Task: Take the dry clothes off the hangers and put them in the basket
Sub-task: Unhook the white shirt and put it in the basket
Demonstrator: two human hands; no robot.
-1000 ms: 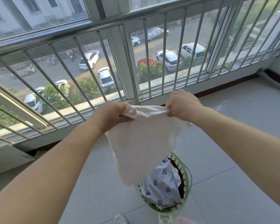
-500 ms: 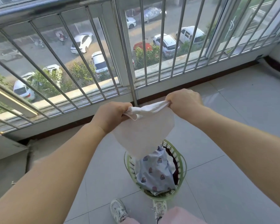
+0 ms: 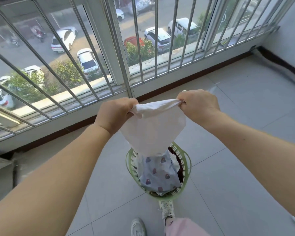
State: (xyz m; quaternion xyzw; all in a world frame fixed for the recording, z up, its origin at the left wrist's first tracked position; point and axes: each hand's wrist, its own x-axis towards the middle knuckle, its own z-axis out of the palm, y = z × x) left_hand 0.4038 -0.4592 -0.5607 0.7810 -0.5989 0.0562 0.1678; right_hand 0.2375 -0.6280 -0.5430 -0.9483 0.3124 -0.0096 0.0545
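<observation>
A white garment [image 3: 153, 128] hangs between my hands, stretched at its top edge. My left hand [image 3: 116, 113] grips its left corner and my right hand [image 3: 197, 104] grips its right corner. Its lower end dangles right over a green plastic basket [image 3: 186, 160] on the tiled floor. Inside the basket lies a pale blue cloth with dark red motifs [image 3: 160, 176] on top of darker clothes. No hanger is in view.
A metal window railing [image 3: 109, 48] runs across the far side, with a street and parked cars below. Grey floor tiles [image 3: 237, 184] surround the basket. My white shoes [image 3: 138, 227] and a pink trouser leg [image 3: 184, 227] show at the bottom edge.
My view has tilted further down. The white garment has been gathered narrower and lowered toward the basket, which now shows in full. Both hands keep their grip.
</observation>
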